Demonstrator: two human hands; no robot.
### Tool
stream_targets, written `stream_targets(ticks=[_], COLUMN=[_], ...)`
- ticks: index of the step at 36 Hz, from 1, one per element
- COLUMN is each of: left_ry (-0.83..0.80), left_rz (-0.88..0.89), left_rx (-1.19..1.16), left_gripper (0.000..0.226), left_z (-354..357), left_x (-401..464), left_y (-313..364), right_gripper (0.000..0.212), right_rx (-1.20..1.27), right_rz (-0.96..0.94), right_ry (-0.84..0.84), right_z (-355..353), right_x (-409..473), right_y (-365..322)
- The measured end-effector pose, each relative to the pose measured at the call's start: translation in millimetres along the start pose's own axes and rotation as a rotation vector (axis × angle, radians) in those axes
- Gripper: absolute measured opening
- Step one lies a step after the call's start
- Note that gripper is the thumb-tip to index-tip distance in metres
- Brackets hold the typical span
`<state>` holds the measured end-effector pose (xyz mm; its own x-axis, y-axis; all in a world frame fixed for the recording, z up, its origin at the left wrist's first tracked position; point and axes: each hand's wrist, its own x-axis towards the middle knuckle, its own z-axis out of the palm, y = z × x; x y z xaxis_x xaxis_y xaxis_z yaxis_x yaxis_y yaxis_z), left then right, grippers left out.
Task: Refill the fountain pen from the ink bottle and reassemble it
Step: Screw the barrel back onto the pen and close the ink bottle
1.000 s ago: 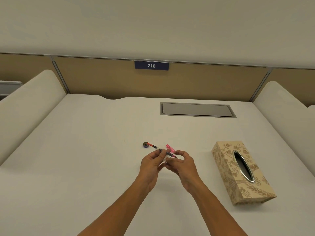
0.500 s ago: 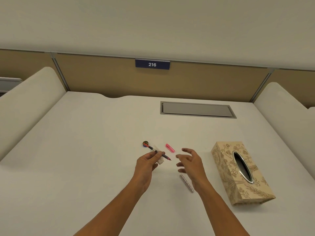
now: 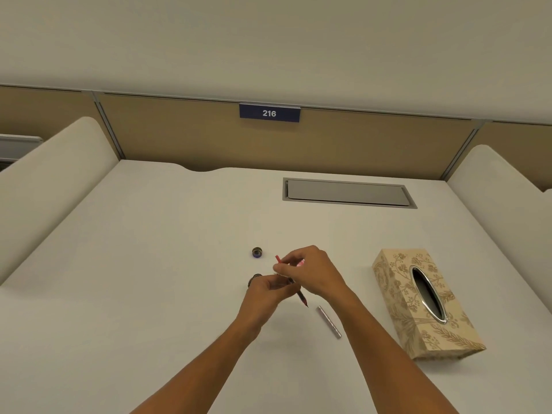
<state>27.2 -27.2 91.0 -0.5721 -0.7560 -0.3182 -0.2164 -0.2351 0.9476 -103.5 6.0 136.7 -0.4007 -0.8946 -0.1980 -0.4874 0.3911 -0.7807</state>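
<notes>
Two hands point(image 3: 294, 279) gripping pen point(image 3: 301, 297), ink bottle point(image 3: 257, 252) uncapped

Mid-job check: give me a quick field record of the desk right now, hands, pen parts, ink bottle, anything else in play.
left hand: holds the pen section, grip partly hidden
right hand: pinches the pen section near its red end
pen section: tilted, dark tip pointing toward the person
silver barrel: lying on the desk, untouched
ink bottle: beyond the hands, standing
dark round item: behind left hand, unclear
tissue box: right side of desk
</notes>
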Motion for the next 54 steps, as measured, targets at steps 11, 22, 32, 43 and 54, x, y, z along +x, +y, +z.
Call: stream_targets(ticks=[11, 22, 32, 43, 54], left_ry=[0.142, 0.154, 0.166, 0.221, 0.246], left_rz=[-0.031, -0.1, -0.08, -0.074, -0.072], left_rx=[-0.142, -0.389, -0.532, -0.558, -0.565], left_gripper=[0.015, 0.02, 0.009, 0.008, 0.006], left_z=[-11, -17, -11, -14, -15], left_x=[7, 17, 20, 25, 26], left_y=[-4, -10, -10, -15, -18], right_gripper=[0.02, 0.02, 0.011, 0.018, 0.05], right_rx=[0.313, 0.719, 0.83, 0.67, -0.406], right_rz=[0.066, 0.198, 0.242, 0.248, 0.263], right_ry=[0.115, 0.109, 0.123, 0.235, 0.229], right_z=[-10, -10, 8, 8, 28], right_x=[5, -4, -10, -14, -33], right_y=[17, 38, 50, 66, 152])
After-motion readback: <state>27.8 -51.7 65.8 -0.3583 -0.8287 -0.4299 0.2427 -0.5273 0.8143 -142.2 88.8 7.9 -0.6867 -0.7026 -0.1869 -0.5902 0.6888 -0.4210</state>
